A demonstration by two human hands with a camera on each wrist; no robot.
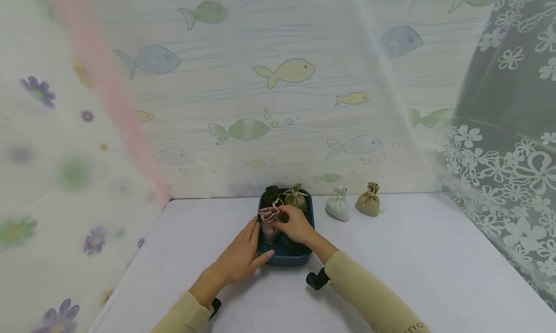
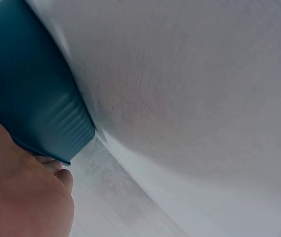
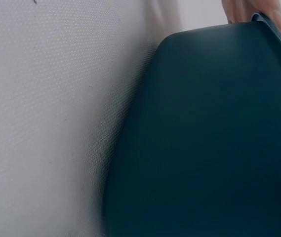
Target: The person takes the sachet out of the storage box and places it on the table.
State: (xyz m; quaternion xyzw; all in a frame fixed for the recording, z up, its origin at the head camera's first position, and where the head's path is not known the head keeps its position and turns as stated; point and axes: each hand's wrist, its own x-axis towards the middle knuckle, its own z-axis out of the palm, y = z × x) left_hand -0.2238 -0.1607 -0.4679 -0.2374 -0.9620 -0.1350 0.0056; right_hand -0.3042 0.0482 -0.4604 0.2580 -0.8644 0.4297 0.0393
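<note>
A white bench (image 1: 412, 260) spreads beneath both grips. On it, under the right grip (image 1: 296, 224), stands a blue tray (image 1: 288, 261); the left grip (image 1: 238, 260) rests against its side, fingers straight. The right grip pinches a pink pouch (image 1: 270, 232) inside the tray. Right of that grip sit a white pouch (image 1: 338, 207) and tan pouch (image 1: 368, 202); just beyond it, olive (image 1: 296, 201) and brown pouches (image 1: 271, 195).
</note>
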